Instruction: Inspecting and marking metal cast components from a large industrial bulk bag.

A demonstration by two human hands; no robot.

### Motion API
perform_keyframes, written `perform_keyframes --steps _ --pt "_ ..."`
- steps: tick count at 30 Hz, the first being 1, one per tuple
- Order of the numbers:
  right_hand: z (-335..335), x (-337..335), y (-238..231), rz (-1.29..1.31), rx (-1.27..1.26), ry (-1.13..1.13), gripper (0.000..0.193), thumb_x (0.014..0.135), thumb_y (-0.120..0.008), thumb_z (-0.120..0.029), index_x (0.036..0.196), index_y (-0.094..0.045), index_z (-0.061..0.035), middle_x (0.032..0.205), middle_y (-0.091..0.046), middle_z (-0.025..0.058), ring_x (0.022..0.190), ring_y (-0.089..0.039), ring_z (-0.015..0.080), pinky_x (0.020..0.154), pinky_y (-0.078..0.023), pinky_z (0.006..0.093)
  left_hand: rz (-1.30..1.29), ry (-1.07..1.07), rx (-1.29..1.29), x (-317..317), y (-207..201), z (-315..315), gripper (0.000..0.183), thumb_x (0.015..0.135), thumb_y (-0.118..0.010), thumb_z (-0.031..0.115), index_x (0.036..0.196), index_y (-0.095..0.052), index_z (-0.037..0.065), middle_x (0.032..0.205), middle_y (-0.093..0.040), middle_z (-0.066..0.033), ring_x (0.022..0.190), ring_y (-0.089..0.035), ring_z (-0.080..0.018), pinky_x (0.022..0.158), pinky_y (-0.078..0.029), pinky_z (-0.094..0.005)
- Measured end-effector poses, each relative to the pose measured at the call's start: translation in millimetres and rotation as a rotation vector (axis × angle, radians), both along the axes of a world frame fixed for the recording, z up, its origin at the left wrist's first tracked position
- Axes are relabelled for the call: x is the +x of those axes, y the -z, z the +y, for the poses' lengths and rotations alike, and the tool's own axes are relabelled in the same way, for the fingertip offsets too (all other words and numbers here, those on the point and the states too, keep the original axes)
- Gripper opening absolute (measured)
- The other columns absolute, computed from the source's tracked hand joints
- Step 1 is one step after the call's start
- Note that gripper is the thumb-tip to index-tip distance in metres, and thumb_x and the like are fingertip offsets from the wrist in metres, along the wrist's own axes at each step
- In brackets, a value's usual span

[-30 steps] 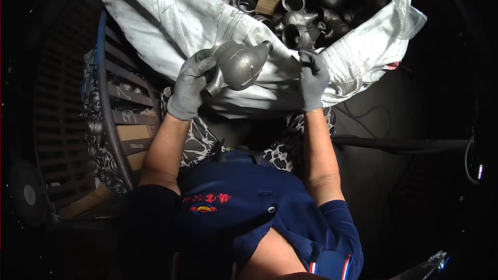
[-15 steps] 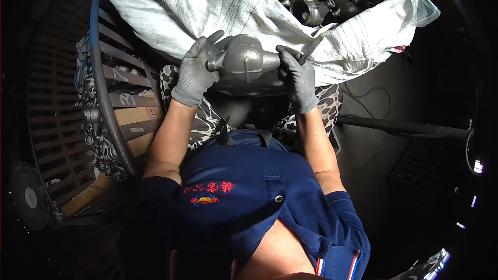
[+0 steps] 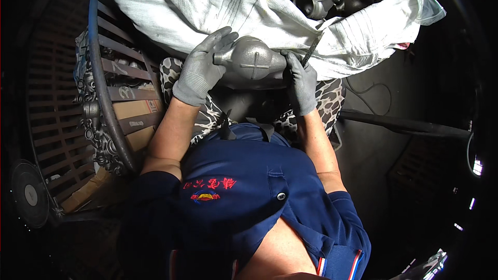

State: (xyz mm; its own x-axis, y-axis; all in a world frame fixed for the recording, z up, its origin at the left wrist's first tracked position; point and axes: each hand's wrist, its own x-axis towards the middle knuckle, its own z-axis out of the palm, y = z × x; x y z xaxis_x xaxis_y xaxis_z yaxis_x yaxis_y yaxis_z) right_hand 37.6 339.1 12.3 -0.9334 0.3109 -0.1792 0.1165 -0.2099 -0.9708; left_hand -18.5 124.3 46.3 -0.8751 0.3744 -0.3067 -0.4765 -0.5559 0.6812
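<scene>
A grey rounded metal casting (image 3: 252,58) with a raised cross-shaped ridge lies level between my hands, above my lap. My left hand (image 3: 199,72), in a grey glove, is closed round its narrow left end, some fingers hidden behind it. At the tapered right end, my gloved right hand (image 3: 302,84) pinches the casting with thumb and fingers. A slim dark file-like tool (image 3: 312,49) also sticks up from the right hand, slanting away to the upper right. Part of its length is hidden in the glove.
Beyond my hands spreads a white woven sack (image 3: 223,8), with several dark castings (image 3: 314,5) piled past its edge. To the left stands a slatted metal basket (image 3: 96,72) with small metal parts beside cardboard. A dark bar (image 3: 404,123) and a cable (image 3: 389,96) lie at right.
The casting has shifted slightly right and turned about its length, so its cross ridge sits nearer the middle of the visible side. My left hand has moved a little with it.
</scene>
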Motion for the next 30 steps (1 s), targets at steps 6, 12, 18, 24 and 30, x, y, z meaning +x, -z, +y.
perform_keyframes --steps 6,12,18,24,30 --pt "4.6 0.1 1.3 0.050 0.049 0.023 0.026 0.093 -0.060 -0.023 0.100 -0.068 0.0005 0.073 -0.063 -0.0012 0.059 -0.051 0.0031 0.050 -0.038 0.0185 0.110 0.117 -0.098 -10.1 32.5 -5.3 0.043 0.097 -0.043 0.024 0.132 -0.044 -0.001 0.133 -0.048 -0.0191 0.120 -0.049 -0.0259 0.092 -0.046 -0.0399" --pt "10.4 3.6 -8.8 -0.109 0.016 -0.036 0.031 0.092 -0.059 -0.029 0.103 -0.066 -0.0001 0.078 -0.065 0.0031 0.061 -0.057 0.0082 0.055 -0.044 0.0217 -0.008 -0.003 0.147 -13.0 35.3 -2.1 0.042 0.095 -0.041 0.014 0.133 -0.040 -0.005 0.133 -0.044 -0.0232 0.124 -0.043 -0.0318 0.103 -0.037 -0.0418" --pt "7.7 19.3 -5.0 -0.085 -0.312 -0.271 0.029 0.091 -0.057 -0.027 0.111 -0.058 -0.0053 0.079 -0.062 0.0038 0.051 -0.038 0.0028 0.045 -0.031 0.0179 0.015 -0.176 0.263 -26.4 23.1 -3.3 0.045 0.091 -0.041 0.003 0.134 -0.035 -0.008 0.134 -0.040 -0.0245 0.126 -0.038 -0.0377 0.107 -0.033 -0.0405" --pt "9.4 15.9 6.1 -0.141 -0.057 -0.296 0.045 0.097 -0.037 -0.042 0.080 -0.056 -0.0051 0.052 -0.042 -0.0024 0.046 -0.032 0.0054 0.043 -0.024 0.0210 0.177 -0.086 0.176 -22.5 21.3 -1.9 0.052 0.085 -0.045 -0.005 0.135 -0.033 -0.006 0.129 -0.044 -0.0227 0.124 -0.040 -0.0336 0.106 -0.031 -0.0410" --pt "2.9 15.1 -1.4 -0.096 0.078 -0.202 0.039 0.097 -0.044 -0.037 0.080 -0.057 -0.0043 0.058 -0.050 -0.0016 0.048 -0.037 0.0042 0.046 -0.028 0.0189 0.247 -0.046 -0.144 -18.5 17.7 -0.6 0.045 0.090 -0.046 0.002 0.134 -0.037 -0.004 0.123 -0.054 -0.0159 0.107 -0.055 -0.0200 0.093 -0.041 -0.0323"
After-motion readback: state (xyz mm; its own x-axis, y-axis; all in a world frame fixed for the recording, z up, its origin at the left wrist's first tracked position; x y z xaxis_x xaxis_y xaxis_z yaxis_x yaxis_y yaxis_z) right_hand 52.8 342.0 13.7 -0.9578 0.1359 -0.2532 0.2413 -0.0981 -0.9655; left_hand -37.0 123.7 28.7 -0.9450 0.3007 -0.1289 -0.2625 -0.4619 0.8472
